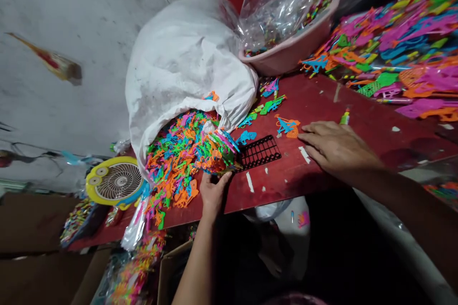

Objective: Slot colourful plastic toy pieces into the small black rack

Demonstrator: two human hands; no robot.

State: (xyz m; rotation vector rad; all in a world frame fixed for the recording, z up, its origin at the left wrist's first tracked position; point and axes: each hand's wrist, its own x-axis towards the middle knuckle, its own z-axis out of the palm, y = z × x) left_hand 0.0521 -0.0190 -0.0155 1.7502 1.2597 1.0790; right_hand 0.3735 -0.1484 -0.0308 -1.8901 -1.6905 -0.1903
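Note:
On the red tabletop lies a black plastic rack [260, 152] with rows of openings. Colourful flat plastic pieces [220, 150] stand packed at its left end. My left hand [213, 193] grips that end from the near side, thumb along the edge; its other fingers are partly hidden by the pieces. To the right, my right hand [331, 147] rests low over the table, fingers stretched out and holding nothing. Its fingertips are close to an orange and blue plastic piece [288, 126]. A single blue piece [246, 137] sits just behind the rack.
A large white sack [186, 62] spills a heap of small coloured pieces [175, 167] at left. Behind stands a pink basin [293, 52] with plastic bags. More pieces [411, 47] are piled at right. A yellow fan [118, 182] is at far left. The table's front edge [265, 207] runs near me.

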